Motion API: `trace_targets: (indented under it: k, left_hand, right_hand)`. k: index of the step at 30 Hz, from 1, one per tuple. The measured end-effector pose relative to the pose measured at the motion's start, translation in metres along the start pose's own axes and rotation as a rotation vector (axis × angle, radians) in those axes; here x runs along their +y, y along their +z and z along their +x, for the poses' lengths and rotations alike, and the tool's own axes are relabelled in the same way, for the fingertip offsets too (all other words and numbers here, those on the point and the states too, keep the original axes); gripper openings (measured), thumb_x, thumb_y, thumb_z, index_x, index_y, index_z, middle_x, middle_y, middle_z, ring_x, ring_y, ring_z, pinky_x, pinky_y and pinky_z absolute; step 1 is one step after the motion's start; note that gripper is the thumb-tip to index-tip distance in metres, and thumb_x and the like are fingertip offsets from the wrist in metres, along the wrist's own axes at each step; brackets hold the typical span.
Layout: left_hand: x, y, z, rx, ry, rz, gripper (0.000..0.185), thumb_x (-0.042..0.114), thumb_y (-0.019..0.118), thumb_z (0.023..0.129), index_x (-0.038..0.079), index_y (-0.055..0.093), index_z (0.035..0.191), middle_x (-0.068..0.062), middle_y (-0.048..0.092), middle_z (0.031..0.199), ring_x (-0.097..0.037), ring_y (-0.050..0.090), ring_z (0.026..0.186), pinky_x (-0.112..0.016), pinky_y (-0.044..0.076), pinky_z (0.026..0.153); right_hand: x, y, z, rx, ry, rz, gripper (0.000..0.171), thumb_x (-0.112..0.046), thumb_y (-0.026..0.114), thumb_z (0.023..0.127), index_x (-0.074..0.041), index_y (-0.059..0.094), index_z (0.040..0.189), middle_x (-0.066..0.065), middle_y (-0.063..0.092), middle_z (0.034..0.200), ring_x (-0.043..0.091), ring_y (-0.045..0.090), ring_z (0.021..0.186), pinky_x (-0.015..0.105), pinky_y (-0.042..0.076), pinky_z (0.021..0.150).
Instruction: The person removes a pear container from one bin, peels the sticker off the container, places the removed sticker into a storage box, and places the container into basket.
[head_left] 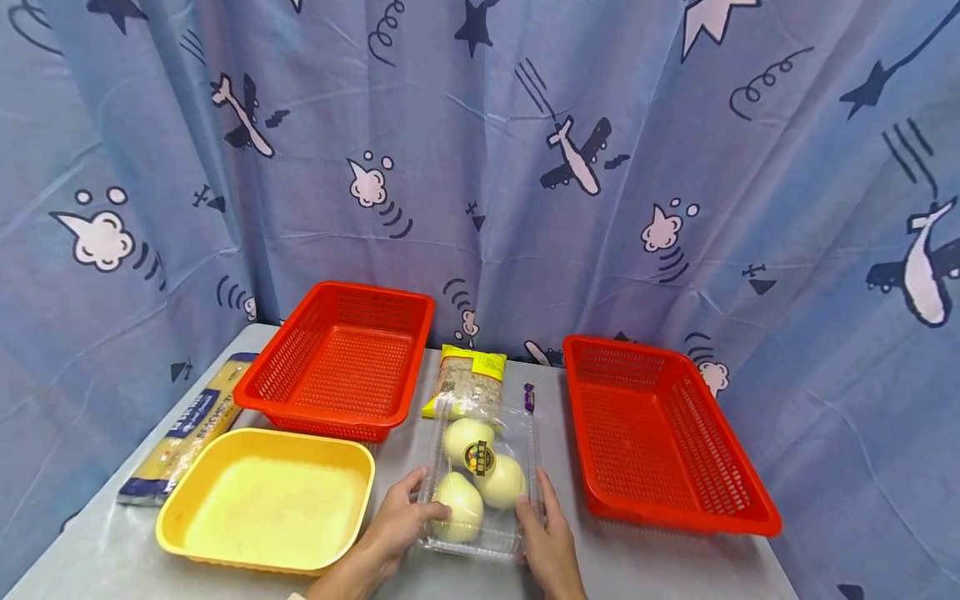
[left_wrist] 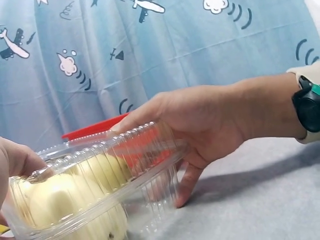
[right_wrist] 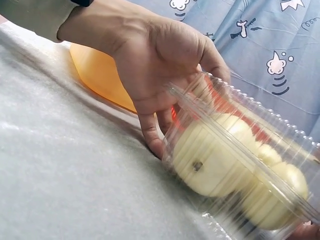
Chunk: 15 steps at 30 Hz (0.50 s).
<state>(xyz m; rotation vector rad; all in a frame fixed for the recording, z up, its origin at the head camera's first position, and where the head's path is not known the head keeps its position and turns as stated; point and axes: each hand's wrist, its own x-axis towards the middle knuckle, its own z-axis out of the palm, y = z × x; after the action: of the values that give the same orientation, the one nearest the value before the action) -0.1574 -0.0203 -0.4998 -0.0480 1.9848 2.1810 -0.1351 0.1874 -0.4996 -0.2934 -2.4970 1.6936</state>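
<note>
A clear plastic clamshell box [head_left: 482,479] holding three pale yellow round fruits lies on the grey table [head_left: 660,567] near its front edge. My left hand [head_left: 401,521] grips the box's left side, thumb on the lid and fingers down the wall. My right hand [head_left: 547,542] grips the right side. In the left wrist view the right hand [left_wrist: 200,125] curls over the lid of the box [left_wrist: 100,185], its thumb reaching down to the table. In the right wrist view the left hand [right_wrist: 160,65] wraps the near end of the box [right_wrist: 235,160].
A yellow tray [head_left: 266,500] sits left of the box, with a red basket [head_left: 341,358] behind it and a long pasta packet [head_left: 191,425] at the far left. Another red basket [head_left: 660,433] stands to the right. A yellow-green food packet [head_left: 468,379] lies behind the box. A blue printed curtain hangs behind.
</note>
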Motion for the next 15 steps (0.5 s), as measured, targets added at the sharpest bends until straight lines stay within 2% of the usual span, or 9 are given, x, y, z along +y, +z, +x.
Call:
trace_targets:
  k: [4,7,11,15]
  left_hand:
    - [0.000,-0.003,0.001,0.022,-0.009,0.031,0.082,0.002,0.069,0.073,-0.016,0.028,0.142,-0.032,0.041,0.126,-0.038,0.044,0.110,-0.046,0.045,0.088]
    - [-0.002,-0.004,0.001,0.026,-0.014,0.042,0.080,0.003,0.069,0.073,-0.015,0.030,0.141,-0.030,0.043,0.125,-0.037,0.044,0.110,-0.047,0.043,0.089]
    - [-0.005,-0.003,0.003,0.019,-0.006,0.045,0.077,0.003,0.069,0.074,-0.014,0.032,0.139,-0.024,0.050,0.117,-0.031,0.049,0.102,-0.041,0.044,0.084]
    - [-0.007,-0.002,0.003,0.018,-0.003,0.047,0.076,0.004,0.069,0.074,-0.014,0.032,0.139,-0.021,0.051,0.113,-0.028,0.050,0.098,-0.037,0.044,0.080]
  right_hand:
    - [-0.002,-0.001,0.001,-0.015,-0.033,-0.019,0.062,-0.034,0.056,0.098,-0.015,0.033,0.152,0.032,0.041,0.139,0.043,0.045,0.119,0.057,0.043,0.088]
    - [-0.003,-0.004,0.002,-0.032,-0.045,-0.048,0.062,-0.035,0.057,0.097,-0.013,0.033,0.151,0.031,0.047,0.133,0.041,0.053,0.110,0.051,0.048,0.080]
    - [-0.006,-0.011,0.004,-0.030,-0.038,-0.073,0.062,-0.033,0.059,0.096,-0.009,0.035,0.149,0.023,0.057,0.118,0.028,0.058,0.091,0.038,0.047,0.068]
    - [-0.014,-0.019,0.007,0.006,-0.042,-0.129,0.061,-0.031,0.062,0.095,-0.008,0.039,0.146,0.017,0.060,0.114,0.025,0.059,0.089,0.038,0.048,0.070]
